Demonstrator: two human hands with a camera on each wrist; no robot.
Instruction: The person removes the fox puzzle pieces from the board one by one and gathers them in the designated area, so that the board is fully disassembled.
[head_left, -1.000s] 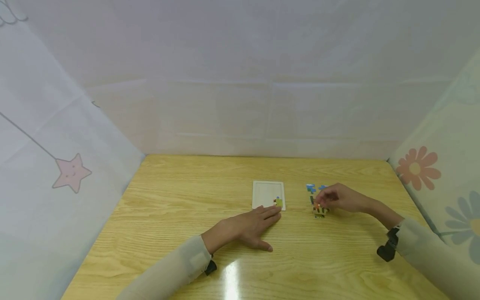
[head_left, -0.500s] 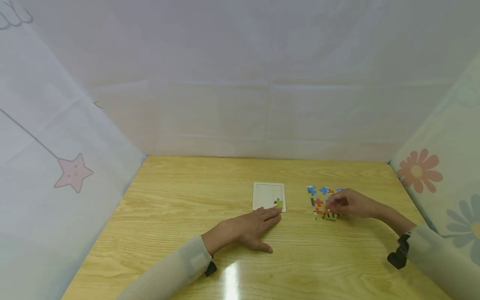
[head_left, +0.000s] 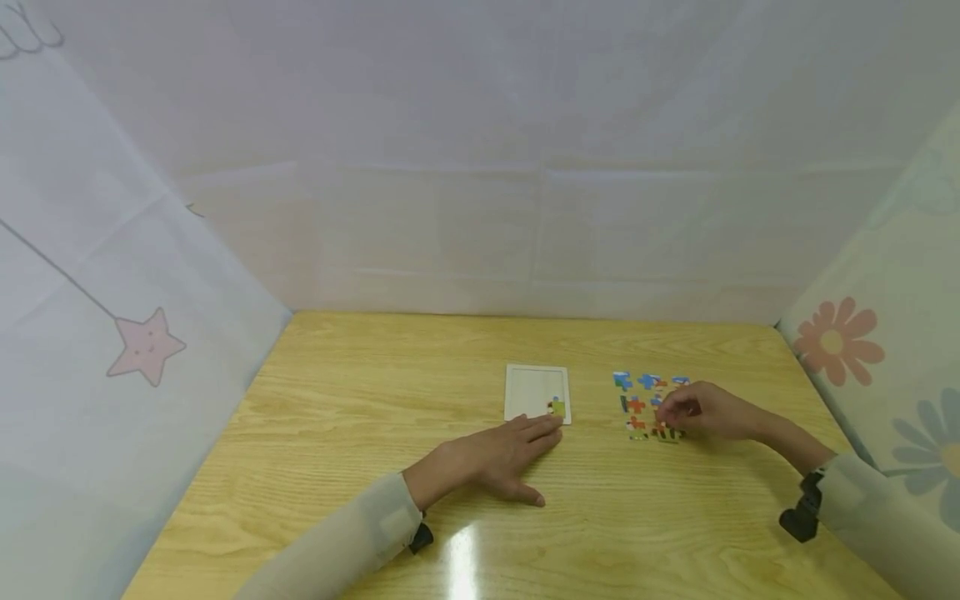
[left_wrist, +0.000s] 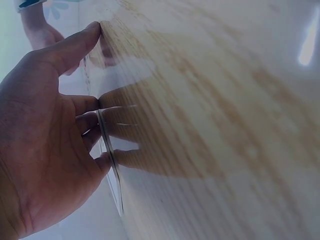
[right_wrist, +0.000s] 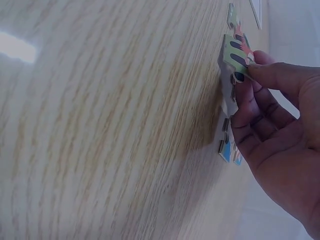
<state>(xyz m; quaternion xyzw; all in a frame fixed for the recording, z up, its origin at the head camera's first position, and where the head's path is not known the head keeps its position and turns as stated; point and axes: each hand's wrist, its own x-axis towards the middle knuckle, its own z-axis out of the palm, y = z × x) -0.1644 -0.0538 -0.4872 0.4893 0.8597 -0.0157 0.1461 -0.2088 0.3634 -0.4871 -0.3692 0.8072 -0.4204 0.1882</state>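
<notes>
In the head view my right hand [head_left: 703, 410] is over the right side of a group of loose jigsaw pieces [head_left: 636, 405]. Thumb and finger pinch a jigsaw piece [right_wrist: 237, 53], green with dark stripes and some orange, seen tilted up off the table in the right wrist view. My left hand [head_left: 502, 460] lies with fingers extended, its fingertips at the near edge of a pale puzzle frame [head_left: 528, 387]. One green and yellow jigsaw piece [head_left: 557, 407] sits in the frame's near right corner. My right fingers hide part of the group.
The wooden table [head_left: 375, 375] carries the frame and, to its right, the loose pieces in rough rows. Pale fabric walls [head_left: 480, 233] stand along the back and both sides.
My right hand has moved right with the striped jigsaw piece, away from the left-hand pieces, and more of the group now shows. The left hand stays at the frame.
</notes>
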